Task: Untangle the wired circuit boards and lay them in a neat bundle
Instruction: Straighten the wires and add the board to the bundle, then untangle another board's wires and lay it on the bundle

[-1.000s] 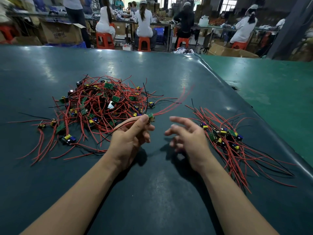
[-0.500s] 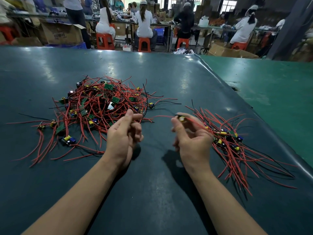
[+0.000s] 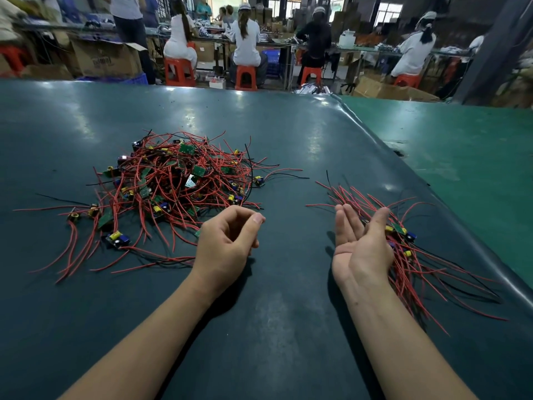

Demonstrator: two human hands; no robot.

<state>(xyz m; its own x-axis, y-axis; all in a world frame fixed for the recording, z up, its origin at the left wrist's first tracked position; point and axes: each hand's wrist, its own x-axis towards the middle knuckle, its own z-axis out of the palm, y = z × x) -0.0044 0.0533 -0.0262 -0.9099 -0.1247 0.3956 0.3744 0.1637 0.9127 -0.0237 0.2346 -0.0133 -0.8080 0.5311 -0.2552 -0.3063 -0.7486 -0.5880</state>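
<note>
Fingers [image 3: 344, 223] on my right hand [image 3: 360, 249] are straight and close together, with the palm turned up and to the side. They hold nothing. The back of this hand lies against the neat bundle [image 3: 418, 255], so some of the wires are hidden behind it. Curled fingers [image 3: 251, 226] on my left hand [image 3: 227, 243] bend in loosely toward the palm, with the thumb on top. I see nothing between them. This hand sits just beside the near edge of the big pile.

Biggest of all is the table [image 3: 274, 327], dark and a bit shiny, and both my arms reach over it. A green table [image 3: 461, 145] stands next to it on the right.

Next is the big tangled pile [image 3: 178, 183] on the left. It is a messy heap of red wires, a few black ones, and little green boards with yellow and blue parts. Loose red wires stick out of it on every side.

Then comes the neat bundle on the right. It is smaller, and its red wires all lie nearly the same way, with the little boards together in the middle.

One small board [image 3: 118, 239] lies at the near left edge of the pile.
</note>
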